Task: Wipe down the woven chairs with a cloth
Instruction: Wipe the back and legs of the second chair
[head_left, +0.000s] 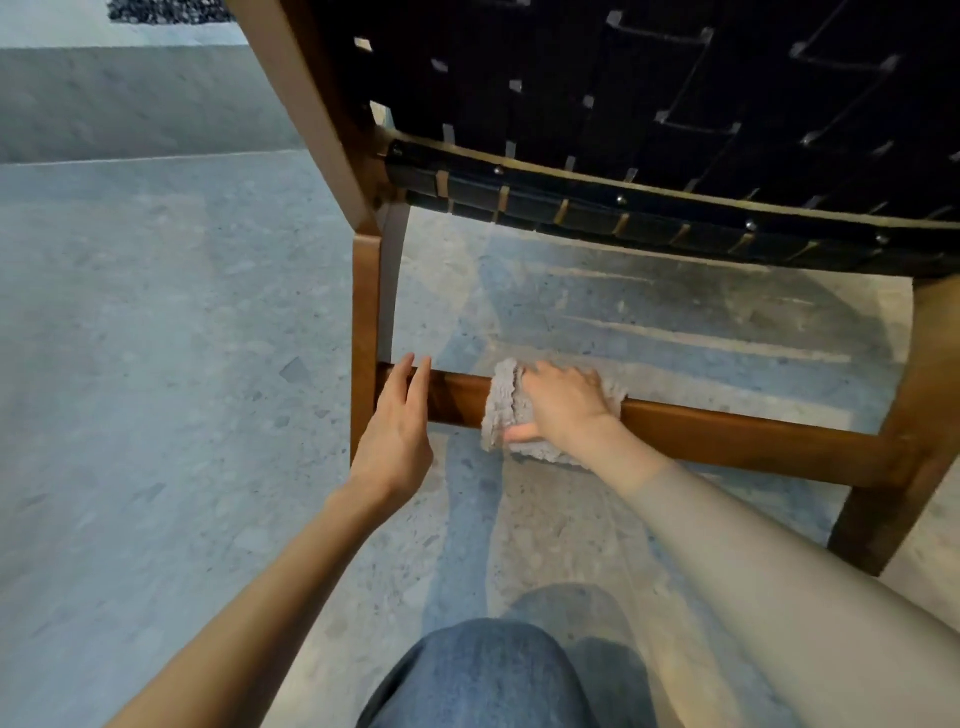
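One wide-angle view, worn on the person's head, looks forward and steeply down from close above the low brown wooden crossbar (727, 431) of a chair. The chair's black woven strap panel (623, 104) fills the far right. The speckled grey stone floor (156, 364) spreads to the left, and a blue denim knee (483, 675) sits at the near edge. Straight lines bow toward the frame's borders.

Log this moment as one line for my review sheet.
phase: wiping lower crossbar of woven chair | right hand: grips grey cloth wrapped over crossbar | left hand: straight fingers resting on crossbar's left end
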